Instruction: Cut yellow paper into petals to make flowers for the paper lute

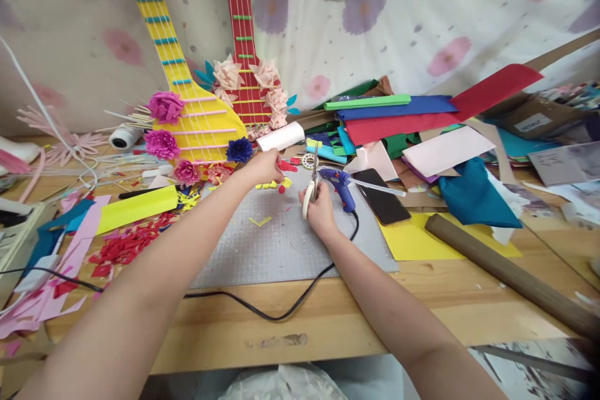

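Observation:
My right hand [319,206] is closed round the cream handles of a pair of scissors [311,182], whose blades point up and away over the grey cutting mat [285,244]. My left hand [265,167] reaches to the far edge of the mat, fingers curled and pinching a small red paper piece [287,165]. Yellow and red paper scraps [273,185] lie just below that hand. A blue glue gun [340,184] lies right of the scissors, its black cord [262,311] trailing toward me.
Yellow [194,115] and red [244,44] paper guitars with paper flowers lean on the back wall. Stacked coloured sheets [398,115], a black phone [387,195], a yellow sheet [412,240] and a brown roll [510,275] lie right. Red scraps [126,247] and pink and blue paper lie left.

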Demonstrator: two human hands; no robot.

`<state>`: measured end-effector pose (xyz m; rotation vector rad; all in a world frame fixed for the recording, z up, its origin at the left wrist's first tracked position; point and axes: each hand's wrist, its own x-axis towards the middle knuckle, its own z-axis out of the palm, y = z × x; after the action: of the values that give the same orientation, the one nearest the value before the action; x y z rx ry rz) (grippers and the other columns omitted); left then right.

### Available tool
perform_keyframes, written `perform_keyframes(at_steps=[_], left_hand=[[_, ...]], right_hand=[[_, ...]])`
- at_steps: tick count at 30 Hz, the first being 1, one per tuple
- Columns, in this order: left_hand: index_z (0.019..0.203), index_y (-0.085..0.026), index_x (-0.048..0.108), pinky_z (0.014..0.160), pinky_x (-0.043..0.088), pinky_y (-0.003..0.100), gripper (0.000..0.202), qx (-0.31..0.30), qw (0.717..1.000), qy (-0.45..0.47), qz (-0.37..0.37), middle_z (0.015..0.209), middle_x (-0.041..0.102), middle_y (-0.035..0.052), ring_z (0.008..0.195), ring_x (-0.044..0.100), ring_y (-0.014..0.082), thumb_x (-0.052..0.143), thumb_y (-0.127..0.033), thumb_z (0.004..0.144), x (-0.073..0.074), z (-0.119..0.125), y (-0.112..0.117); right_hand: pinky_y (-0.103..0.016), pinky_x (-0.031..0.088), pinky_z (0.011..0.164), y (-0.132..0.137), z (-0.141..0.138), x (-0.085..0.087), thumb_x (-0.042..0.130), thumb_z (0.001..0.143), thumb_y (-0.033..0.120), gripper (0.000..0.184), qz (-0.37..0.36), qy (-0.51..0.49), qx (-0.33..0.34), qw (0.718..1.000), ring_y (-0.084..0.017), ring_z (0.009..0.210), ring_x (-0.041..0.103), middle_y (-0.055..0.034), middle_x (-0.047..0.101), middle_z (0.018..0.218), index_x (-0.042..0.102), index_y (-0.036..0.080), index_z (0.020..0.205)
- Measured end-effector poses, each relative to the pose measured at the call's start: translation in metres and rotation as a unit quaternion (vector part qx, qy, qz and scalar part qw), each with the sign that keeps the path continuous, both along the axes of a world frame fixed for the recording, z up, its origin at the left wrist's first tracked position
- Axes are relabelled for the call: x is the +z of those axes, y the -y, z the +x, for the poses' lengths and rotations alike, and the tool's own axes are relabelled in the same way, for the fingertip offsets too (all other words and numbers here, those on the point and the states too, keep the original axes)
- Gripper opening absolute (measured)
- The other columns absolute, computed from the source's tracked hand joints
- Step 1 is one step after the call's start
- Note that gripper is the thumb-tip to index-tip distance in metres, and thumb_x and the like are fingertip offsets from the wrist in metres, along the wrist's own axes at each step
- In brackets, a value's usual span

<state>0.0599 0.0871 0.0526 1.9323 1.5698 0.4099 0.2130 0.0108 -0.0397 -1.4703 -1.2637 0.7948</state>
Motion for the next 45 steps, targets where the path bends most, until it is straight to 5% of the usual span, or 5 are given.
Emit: perform_keyframes(at_steps=[4,13,28,39,45], left_hand=[[0.087,-0.018,0.054,0.068,0.048,0.031,0.047,-0.168,0.968,-0.183,-0.042,0.076,0.067,0.0033,0.075,0.063,0.0221,0.076,-0.015,0.046,0.016,0.02,-0.03],[0.079,-0.017,0.06,0.086,0.044,0.035,0.041,-0.279,0.908,-0.305,-0.071,0.083,0.066,0.0061,0.092,0.059,0.0252,0.076,-0.007,0.043,0.014,0.061,-0.039],[0.082,-0.018,0.062,0.092,0.036,0.035,0.022,-0.196,0.971,-0.115,0.079,0.08,0.064,0.0077,0.102,0.057,0.0281,0.056,-0.006,0.065,-0.024,0.053,-0.033],[0.11,-0.014,0.053,0.091,0.036,0.034,0.038,-0.196,0.92,-0.267,0.209,0.105,0.06,0.014,0.109,0.051,0.027,0.057,-0.011,0.072,-0.012,0.031,-0.012],[0.105,-0.017,0.055,0.085,0.039,0.034,0.027,-0.096,0.942,-0.222,0.234,0.097,0.061,0.0124,0.101,0.054,0.0257,0.051,-0.017,0.078,0.002,-0.002,-0.009]], right_hand=[[-0.031,0.045,0.065,0.003,0.003,0.0,0.054,0.071,0.038,0.028,0.013,0.018,-0.024,0.999,-0.02,0.075,0.059,-0.0027,0.059,0.081,0.036,0.024,0.088],[-0.034,0.046,0.068,0.006,0.001,-0.001,0.052,0.073,0.038,0.028,0.014,0.027,-0.015,0.999,-0.021,0.077,0.06,-0.005,0.06,0.085,0.037,0.023,0.092],[-0.034,0.044,0.071,0.007,0.001,0.002,0.054,0.073,0.034,0.027,0.003,0.024,-0.002,1.0,-0.021,0.077,0.058,-0.0055,0.059,0.086,0.037,0.023,0.091],[-0.032,0.045,0.07,0.007,0.002,-0.002,0.054,0.073,0.037,0.029,0.0,0.033,0.0,0.999,-0.021,0.079,0.06,-0.0043,0.059,0.087,0.036,0.024,0.092],[-0.033,0.045,0.069,0.007,0.002,-0.003,0.054,0.072,0.038,0.03,-0.01,0.047,-0.006,0.999,-0.022,0.081,0.061,-0.005,0.061,0.087,0.037,0.025,0.092]])
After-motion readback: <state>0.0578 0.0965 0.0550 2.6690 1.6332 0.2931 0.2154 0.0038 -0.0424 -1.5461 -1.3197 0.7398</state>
